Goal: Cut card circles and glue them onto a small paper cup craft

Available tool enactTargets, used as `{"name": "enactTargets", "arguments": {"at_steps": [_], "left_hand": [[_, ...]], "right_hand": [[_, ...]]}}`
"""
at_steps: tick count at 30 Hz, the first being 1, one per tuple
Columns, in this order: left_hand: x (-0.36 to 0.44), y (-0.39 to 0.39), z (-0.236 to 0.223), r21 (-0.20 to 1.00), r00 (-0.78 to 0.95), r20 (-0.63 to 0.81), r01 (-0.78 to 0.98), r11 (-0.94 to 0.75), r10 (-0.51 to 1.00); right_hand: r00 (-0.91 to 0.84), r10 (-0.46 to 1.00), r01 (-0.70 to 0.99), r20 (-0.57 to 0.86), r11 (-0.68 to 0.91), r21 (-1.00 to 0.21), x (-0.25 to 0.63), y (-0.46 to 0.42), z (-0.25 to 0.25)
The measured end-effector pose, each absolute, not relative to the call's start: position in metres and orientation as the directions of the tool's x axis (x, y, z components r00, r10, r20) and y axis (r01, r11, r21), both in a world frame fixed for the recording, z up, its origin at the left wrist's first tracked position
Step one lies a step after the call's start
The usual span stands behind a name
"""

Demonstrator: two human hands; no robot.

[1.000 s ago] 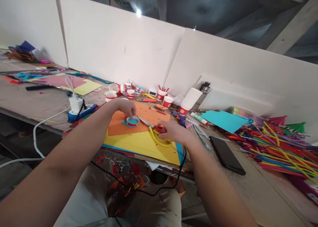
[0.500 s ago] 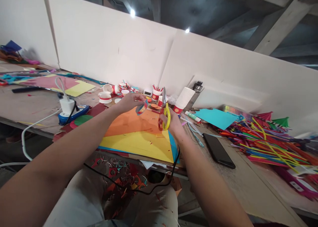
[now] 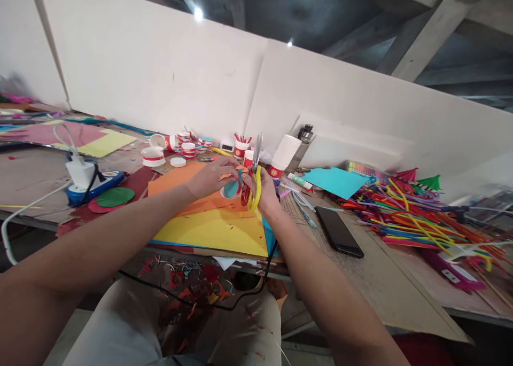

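Holding scissors (image 3: 257, 183) over cluttered table (image 3: 28, 176) | behind: white panel (image 3: 152, 72) | overhead: light (image 3: 198, 14)

White panels (image 3: 160, 77) stand along the far edge of the desk (image 3: 28, 181) and meet at narrow seams. Above them is a dark grey ceiling (image 3: 288, 13); a beam (image 3: 430, 32) crosses it diagonally, toward the right. Two bright lamps (image 3: 197, 14) show above the panels.

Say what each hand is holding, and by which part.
Left hand: the small blue-faced cup piece, apparently by its upper edge. Right hand: the scissors, by their handles.
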State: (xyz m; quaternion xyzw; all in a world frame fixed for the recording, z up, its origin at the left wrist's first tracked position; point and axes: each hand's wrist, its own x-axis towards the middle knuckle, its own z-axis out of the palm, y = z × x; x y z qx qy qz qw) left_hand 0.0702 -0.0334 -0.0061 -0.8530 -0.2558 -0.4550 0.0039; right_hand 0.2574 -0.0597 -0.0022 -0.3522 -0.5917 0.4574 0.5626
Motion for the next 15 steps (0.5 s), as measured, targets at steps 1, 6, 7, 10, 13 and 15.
{"name": "enactTargets", "arguments": {"at_steps": [1, 6, 7, 10, 13, 15], "left_hand": [[0.072, -0.034, -0.006, 0.225, 0.455, 0.78, 0.436, -0.871, 0.429], [0.079, -0.042, -0.003, 0.376, 0.34, 0.799, 0.363, -0.853, 0.497], [0.08, -0.044, -0.002, 0.453, 0.284, 0.789, 0.33, -0.828, 0.544], [0.084, -0.047, 0.002, 0.741, 0.089, 0.654, 0.125, -0.66, 0.751], [0.087, -0.047, 0.003, 0.91, 0.108, 0.385, -0.207, -0.358, 0.916], [0.089, -0.048, 0.002, 0.923, 0.259, 0.262, -0.349, -0.163, 0.93]], "right_hand": [[-0.131, 0.928, -0.065, 0.349, 0.344, -0.937, 0.258, -0.06, -0.002], [-0.109, 0.933, 0.052, 0.344, 0.35, -0.935, 0.257, -0.063, -0.001], [-0.09, 0.931, 0.052, 0.353, 0.358, -0.932, 0.257, -0.063, 0.0], [-0.009, 0.933, 0.001, 0.36, 0.36, -0.933, 0.258, -0.061, 0.001], [0.089, 0.928, -0.076, 0.363, 0.369, -0.926, 0.259, -0.057, 0.0], [0.119, 0.916, -0.113, 0.383, 0.396, -0.911, 0.26, -0.055, 0.0]]}}
